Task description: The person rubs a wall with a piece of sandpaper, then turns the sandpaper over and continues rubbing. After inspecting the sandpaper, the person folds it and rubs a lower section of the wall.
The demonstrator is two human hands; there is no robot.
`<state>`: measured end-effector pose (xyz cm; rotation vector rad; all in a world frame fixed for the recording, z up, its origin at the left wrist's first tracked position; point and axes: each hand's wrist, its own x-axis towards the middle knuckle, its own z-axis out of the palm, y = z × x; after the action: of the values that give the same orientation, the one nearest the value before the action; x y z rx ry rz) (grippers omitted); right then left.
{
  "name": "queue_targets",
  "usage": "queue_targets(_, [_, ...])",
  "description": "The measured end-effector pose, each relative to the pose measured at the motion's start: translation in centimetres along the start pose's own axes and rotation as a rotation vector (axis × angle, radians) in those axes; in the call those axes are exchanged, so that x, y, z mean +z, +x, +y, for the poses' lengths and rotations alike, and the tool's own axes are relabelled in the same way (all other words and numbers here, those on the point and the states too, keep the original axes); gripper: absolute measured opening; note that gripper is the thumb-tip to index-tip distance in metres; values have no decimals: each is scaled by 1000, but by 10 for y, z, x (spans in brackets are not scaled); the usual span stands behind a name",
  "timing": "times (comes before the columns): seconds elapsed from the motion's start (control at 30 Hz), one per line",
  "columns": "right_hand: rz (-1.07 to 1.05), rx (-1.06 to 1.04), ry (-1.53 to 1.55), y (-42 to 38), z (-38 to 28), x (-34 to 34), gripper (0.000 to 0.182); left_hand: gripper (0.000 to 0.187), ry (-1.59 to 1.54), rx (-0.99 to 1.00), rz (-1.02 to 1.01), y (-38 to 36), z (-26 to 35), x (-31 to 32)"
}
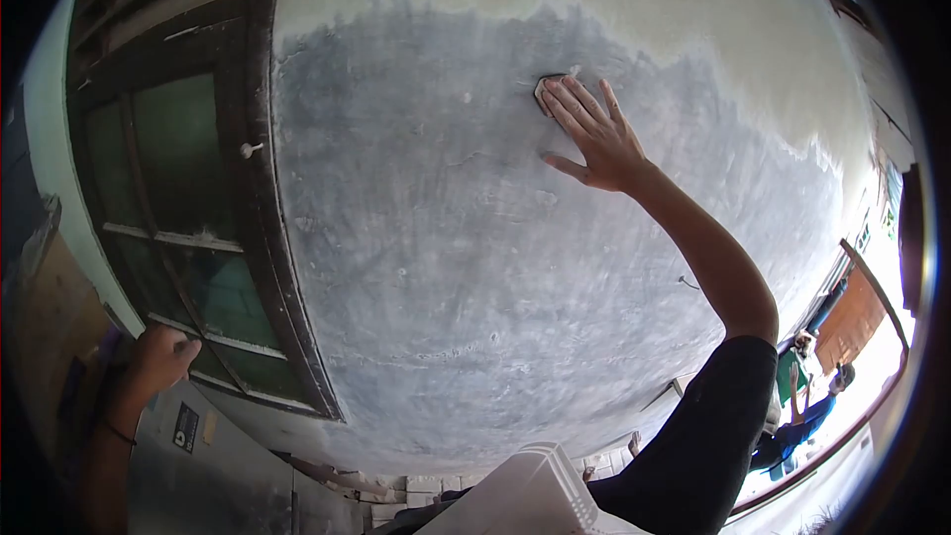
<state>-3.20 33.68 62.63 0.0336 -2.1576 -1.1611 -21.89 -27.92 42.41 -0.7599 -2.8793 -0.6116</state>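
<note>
The spread-fingered right hand (606,147) pressed a small, pale, dark-edged block (541,96) flat against the patchy grey wall (416,198), seemingly mid-rub and needing even pressure; the left hand (161,357) curled near the brown-framed glass window (178,139), its hold unclear.

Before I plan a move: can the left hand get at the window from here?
Probably yes. The left hand is beside the lower part of the window, and nothing visible blocks the way. I can't tell whether it already touches the frame.

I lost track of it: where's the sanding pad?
In the head view, upper centre, the pad is on the grey wall, under the right hand's fingertips.
</note>
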Motion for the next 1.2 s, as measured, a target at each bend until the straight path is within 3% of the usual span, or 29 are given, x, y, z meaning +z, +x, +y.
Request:
queue_targets(0.07, [5, 13, 6, -3, 5, 3, 85, 39, 3, -75, -46, -4, 16, -9])
queue_targets(0.43, [13, 17, 24, 5, 1, 2, 86, 38, 14, -102, -69, -1, 16, -9])
queue_targets(0.8, [178, -155, 23, 135, -47, -34, 90, 40, 72, -129, -81, -1, 15, -9])
queue_targets(0.87, [175, -189, -28, 155, -59, -42, 91, 40, 120, -27, -46, 1, 6, -3])
queue_targets(1.0, [223, -280, -13, 205, -87, -52, 92, 40, 148, -45, -17, -3, 6, -1])
queue_targets(1.07, [273, -309, 16, 235, -110, -55, 91, 42, 240, 41, 64, -3, -2, 5])
queue_targets(1.2, [327, -310, 49, 277, -147, -60, 90, 42, 183, -5, 6, -5, -1, 1])
